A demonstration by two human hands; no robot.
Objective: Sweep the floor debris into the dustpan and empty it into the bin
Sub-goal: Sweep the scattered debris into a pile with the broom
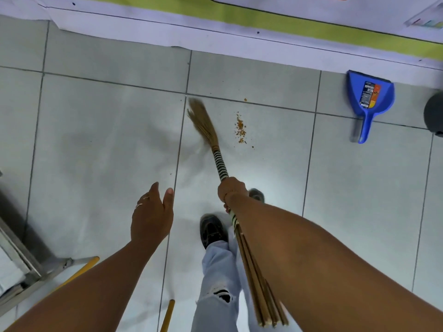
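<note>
My right hand grips a straw broom by its black-and-white wrapped neck, and the cane handle runs back under my forearm. The bristle head is on the tiled floor, blurred, just left of a small line of orange-brown debris. A blue dustpan lies face down on the floor at the right, handle pointing toward me, well apart from the debris. A dark round object, possibly the bin, is cut off at the right edge. My left hand hovers with fingers apart and holds nothing.
A white sheet with a green band covers the floor along the far side. A metal frame stands at the lower left. Two yellow-tipped sticks lie near my feet. My shoes are on the tile behind the broom.
</note>
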